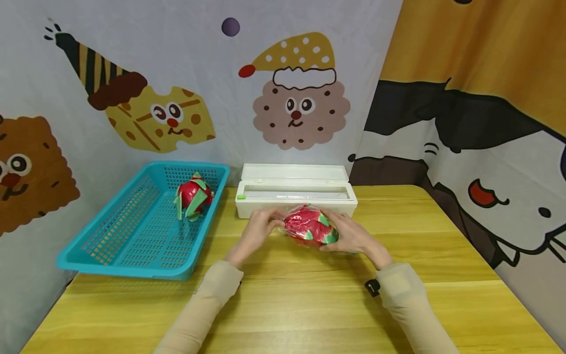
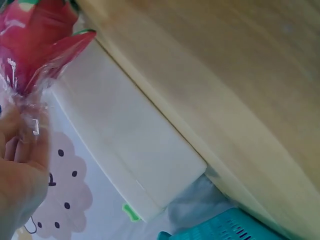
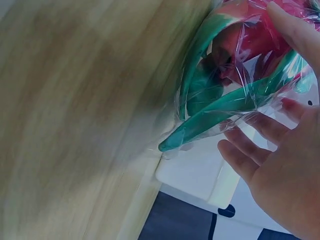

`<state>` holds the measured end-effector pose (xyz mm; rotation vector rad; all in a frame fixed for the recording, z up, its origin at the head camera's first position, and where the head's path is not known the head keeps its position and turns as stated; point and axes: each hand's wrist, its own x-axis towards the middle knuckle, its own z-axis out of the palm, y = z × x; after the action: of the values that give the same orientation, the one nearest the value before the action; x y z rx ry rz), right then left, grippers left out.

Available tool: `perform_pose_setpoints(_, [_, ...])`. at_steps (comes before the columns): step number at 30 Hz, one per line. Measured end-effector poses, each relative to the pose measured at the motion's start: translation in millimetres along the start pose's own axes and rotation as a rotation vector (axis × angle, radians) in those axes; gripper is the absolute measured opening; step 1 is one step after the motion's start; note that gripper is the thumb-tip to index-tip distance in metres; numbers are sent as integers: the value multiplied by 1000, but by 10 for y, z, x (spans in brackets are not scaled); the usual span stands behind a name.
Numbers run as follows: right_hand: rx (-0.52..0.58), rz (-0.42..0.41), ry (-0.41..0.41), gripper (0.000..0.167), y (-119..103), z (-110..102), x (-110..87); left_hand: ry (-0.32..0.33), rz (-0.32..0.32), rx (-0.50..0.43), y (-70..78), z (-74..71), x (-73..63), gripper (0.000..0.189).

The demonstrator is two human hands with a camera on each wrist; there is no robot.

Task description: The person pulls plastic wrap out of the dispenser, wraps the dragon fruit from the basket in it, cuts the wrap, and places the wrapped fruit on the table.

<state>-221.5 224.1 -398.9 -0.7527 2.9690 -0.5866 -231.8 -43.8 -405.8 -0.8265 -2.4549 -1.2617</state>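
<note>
A red dragon fruit (image 1: 309,227) with green-tipped scales is covered in clear plastic wrap, held over the table in front of a white cling film dispenser (image 1: 294,173). My left hand (image 1: 260,227) pinches gathered wrap (image 2: 34,114) at the fruit's left end. From the other side, my right hand (image 1: 352,234) holds the wrapped fruit, thumb on one face and fingers against the other. Long green scales (image 3: 212,120) show through the film in the right wrist view. The dispenser's lid is raised.
To the left stands a blue plastic basket (image 1: 128,271) with a second dragon fruit (image 1: 195,195) inside. A green slider (image 1: 240,197) sits at the dispenser's left end. Behind the wooden table (image 1: 300,305) hangs a curtain (image 1: 230,88) with cartoon prints.
</note>
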Motion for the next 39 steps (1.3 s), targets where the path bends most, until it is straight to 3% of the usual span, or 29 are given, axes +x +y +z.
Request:
perform_pose_setpoints(5, [16,-3,-11,106,23,8,6,40,29,50,-12,9,-22,12])
perform_pose_setpoints(12, [25,8,-22,105,35,-1,15,-85,-39,57,-7,-29,-33,23])
perform_pose_setpoints(14, [33,7,-21,105,32,-5,20,-94,-53,59,1,-36,-35,27])
perform_pose_setpoints(17, [28,-2,-20,105,30,-2,29,-60,-48,82,14,-20,-25,26])
perform_pose_setpoints(23, [27,-3,-23,105,32,16,38,87,48,176,2,52,-7,11])
perform_pose_setpoints(27, [35,2,-23,104,32,17,38,121,63,183,18,81,-11,10])
perform_pose_setpoints(29, [41,6,-23,103,34,16,42,96,41,152,31,97,-15,13])
perform_pose_setpoints(35, [58,-14,-26,101,40,13,48,-2,-110,67,76,127,-22,16])
perform_pose_setpoints(39, [103,-80,-46,95,68,11,58,0,-124,52,80,134,-26,22])
